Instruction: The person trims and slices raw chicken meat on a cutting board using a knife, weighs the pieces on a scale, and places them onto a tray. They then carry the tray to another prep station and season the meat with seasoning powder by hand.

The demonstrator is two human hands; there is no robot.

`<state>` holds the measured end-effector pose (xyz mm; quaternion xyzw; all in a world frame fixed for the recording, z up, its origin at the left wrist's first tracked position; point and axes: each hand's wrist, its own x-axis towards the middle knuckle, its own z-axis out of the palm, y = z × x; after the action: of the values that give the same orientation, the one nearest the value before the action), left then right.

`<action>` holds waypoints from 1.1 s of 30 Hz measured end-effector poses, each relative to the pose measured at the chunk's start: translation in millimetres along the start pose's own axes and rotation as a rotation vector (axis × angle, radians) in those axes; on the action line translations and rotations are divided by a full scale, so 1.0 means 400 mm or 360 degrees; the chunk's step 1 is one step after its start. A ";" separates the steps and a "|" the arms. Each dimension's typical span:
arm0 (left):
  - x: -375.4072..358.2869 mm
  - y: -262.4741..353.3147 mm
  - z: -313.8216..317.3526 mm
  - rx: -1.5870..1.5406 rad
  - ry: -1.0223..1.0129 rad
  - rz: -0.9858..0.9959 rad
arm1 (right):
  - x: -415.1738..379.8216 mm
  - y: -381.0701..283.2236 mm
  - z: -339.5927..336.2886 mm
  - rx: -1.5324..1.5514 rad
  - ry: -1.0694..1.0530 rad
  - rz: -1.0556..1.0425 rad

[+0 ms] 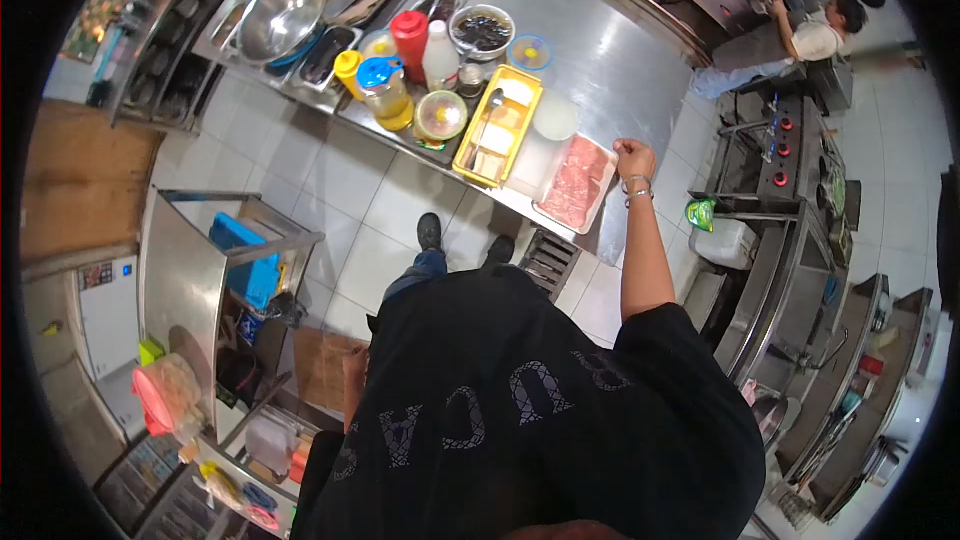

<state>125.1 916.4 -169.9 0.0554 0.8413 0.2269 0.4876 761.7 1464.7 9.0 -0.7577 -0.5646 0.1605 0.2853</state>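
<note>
My right hand (pixel 635 158), with bracelets on the wrist, rests as a fist on the steel table (pixel 640 65). It is beside the far right corner of a white tray of raw ground meat (pixel 578 183); nothing shows in its fingers. Left of the meat stand a pale translucent container (pixel 528 168) and a round whitish lid (pixel 555 118). Farther left, a yellow bin (pixel 468 157) holds small tubs and a spoon. Only a strip of my left forearm (pixel 355 380) shows beside my black shirt; the left hand is hidden.
A red squeeze bottle (pixel 409 40), a blue-lidded oil jug (pixel 388 100) and a bowl of dark contents (pixel 482 32) crowd the table's left part. A metal bowl (pixel 282 20) sits farther left. Another person (pixel 810 40) works at back right, near a stove (pixel 782 150).
</note>
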 end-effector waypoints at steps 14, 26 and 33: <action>-0.026 0.272 -0.017 0.0675 0.0008 0.0301 | -0.232 0.074 0.114 0.0998 0.0042 0.0620; -0.086 0.376 0.033 0.0680 -0.0052 0.0219 | -0.211 0.165 0.002 0.0377 -0.0038 0.0460; -0.028 0.320 0.017 0.0775 -0.0219 0.0284 | -0.343 0.047 -0.043 -0.0065 -0.0369 0.0151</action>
<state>120.2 1029.2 -108.1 0.2602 0.8277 0.0556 0.4941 743.2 1326.6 0.2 -0.7655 -0.5605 0.2487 0.1947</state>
